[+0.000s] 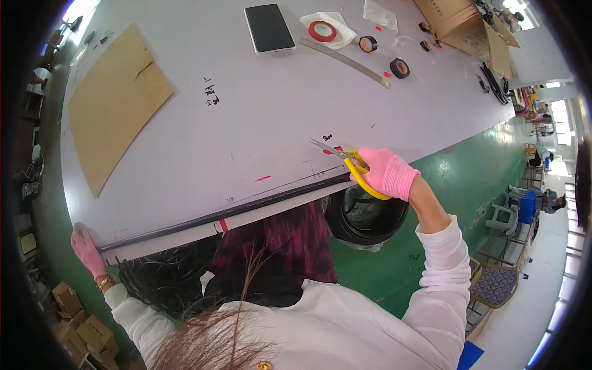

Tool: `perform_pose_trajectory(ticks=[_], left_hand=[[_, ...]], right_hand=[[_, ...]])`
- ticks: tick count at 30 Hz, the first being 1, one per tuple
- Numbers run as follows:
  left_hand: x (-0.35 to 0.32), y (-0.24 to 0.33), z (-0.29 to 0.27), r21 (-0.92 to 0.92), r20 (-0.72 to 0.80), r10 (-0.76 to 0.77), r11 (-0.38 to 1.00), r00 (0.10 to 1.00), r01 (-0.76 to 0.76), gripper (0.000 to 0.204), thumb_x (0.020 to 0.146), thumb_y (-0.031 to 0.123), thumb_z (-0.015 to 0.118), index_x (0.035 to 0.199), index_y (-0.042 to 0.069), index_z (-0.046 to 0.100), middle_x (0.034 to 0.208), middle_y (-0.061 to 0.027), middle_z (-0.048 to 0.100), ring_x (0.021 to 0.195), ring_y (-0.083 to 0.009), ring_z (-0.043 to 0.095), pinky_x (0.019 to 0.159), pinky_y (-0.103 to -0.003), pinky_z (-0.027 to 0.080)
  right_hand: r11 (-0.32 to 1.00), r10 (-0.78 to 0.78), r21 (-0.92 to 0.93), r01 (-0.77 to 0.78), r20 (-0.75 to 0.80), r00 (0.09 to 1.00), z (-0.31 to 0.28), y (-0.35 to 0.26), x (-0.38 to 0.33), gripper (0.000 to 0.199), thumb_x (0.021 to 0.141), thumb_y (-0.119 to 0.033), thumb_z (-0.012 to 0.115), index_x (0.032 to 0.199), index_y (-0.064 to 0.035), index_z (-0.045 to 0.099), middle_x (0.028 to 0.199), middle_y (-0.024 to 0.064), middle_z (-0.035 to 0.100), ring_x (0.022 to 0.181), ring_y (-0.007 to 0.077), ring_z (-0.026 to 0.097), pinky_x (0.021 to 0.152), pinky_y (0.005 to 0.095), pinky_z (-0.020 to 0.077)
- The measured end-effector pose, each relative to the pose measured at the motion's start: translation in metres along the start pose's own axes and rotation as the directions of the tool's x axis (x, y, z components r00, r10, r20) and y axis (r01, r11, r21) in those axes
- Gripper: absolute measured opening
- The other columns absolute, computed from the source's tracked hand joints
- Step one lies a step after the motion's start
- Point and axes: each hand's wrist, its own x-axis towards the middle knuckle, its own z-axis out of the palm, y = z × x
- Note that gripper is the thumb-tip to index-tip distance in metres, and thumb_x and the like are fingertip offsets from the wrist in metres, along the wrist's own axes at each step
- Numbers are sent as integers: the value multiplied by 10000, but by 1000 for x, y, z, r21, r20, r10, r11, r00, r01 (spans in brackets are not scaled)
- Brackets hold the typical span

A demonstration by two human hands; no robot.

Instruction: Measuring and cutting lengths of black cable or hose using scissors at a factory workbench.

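A long black tube (222,214) lies along the near edge of the table, beside a ruled line with small marks. My left hand (88,251), in a pink glove, is closed at the tube's left end by the table corner; its fingertips are partly hidden. My right hand (390,174), also gloved in pink, grips yellow-handled scissors (369,182). Their blades point left over the tabletop, slightly parted, above a small red piece. The tube's right end reaches up to the scissors and my right fingers, where it is partly covered.
A brown cardboard sheet (120,105) lies at left. Farther back are a tablet-like device (269,28), a steel ruler (345,61), red tape (322,31), black tape rolls (399,68) and a cardboard box (459,24). Black coiled tubing (364,231) sits below the table edge.
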Motion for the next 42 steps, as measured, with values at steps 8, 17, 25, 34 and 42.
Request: perform_pose_trajectory(ticks=[8,17,25,34,42], left_hand=[[-1,4,-3,7,-6,-16,1000,1000,16,422,968,239,506,1331,25,525,1338,-172,526,1263,-325,437,1067,-408,344],[1,28,-9,158,34,-89,984,995,82,414,964,235,509,1329,42,535,1328,-174,536,1251,-326,459,1059,-405,360],[-114,421,-16,-427,8,565,748,825,-508,357,745,81,688,1097,76,626,1164,-125,602,1119,-331,532,993,-443,394],[-161,577,-27,-441,244,615,759,750,-479,326,730,335,720,917,73,666,943,-108,627,915,-300,598,766,-424,470],[-159,580,-29,-522,247,607,740,756,-424,282,717,258,754,887,65,636,909,-109,603,899,-322,574,775,-422,473]], right_hand=[[997,70,-33,-70,-22,997,1,-6,7,336,854,-326,663,936,-4,611,812,217,642,799,392,632,706,410,514],[983,103,-153,-98,24,994,-11,-17,8,343,849,-342,613,943,-18,677,875,222,683,856,378,665,754,423,540],[984,45,-173,-37,43,998,-9,-12,16,364,830,-348,638,936,-6,702,863,236,680,842,373,673,749,410,545],[995,-51,-89,53,22,998,-11,-10,9,401,846,-387,615,948,-9,698,880,252,670,856,401,657,752,431,543],[995,-92,-34,93,26,995,-11,-2,4,400,859,-395,608,947,-13,688,879,236,673,864,393,655,754,427,540]])
